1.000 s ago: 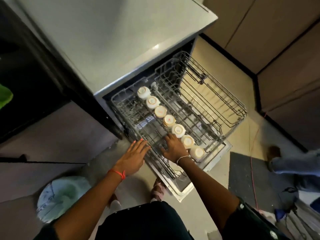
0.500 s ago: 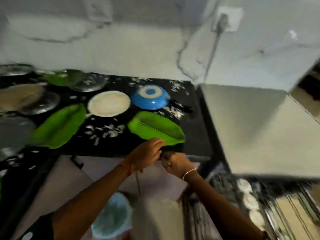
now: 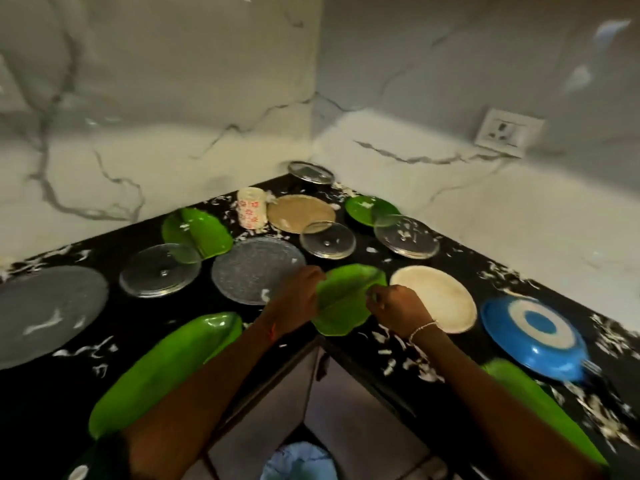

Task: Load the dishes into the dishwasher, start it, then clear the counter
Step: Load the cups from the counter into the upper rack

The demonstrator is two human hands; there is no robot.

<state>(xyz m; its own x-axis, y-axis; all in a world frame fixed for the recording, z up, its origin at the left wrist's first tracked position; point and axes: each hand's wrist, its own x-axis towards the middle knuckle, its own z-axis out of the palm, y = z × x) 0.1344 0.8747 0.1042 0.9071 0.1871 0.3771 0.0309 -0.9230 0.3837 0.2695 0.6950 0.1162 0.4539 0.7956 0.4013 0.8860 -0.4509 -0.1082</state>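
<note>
Head view, near to far. Both forearms reach forward over the inner corner of the black counter (image 3: 346,202). The left hand (image 3: 298,299) and the right hand (image 3: 398,310) flank a green leaf-shaped plate (image 3: 343,306) at the counter's near edge. Its long axis runs away from the person, tilting toward the right. Left fingers curl onto its left rim; right fingertips (image 3: 374,296) pinch its right rim. Both hands are partly closed on the plate and about equally near. Whether it is lifted clear cannot be told. Beyond lie a speckled grey plate (image 3: 252,265), a cream plate (image 3: 436,299) and glass lids (image 3: 327,239).
</note>
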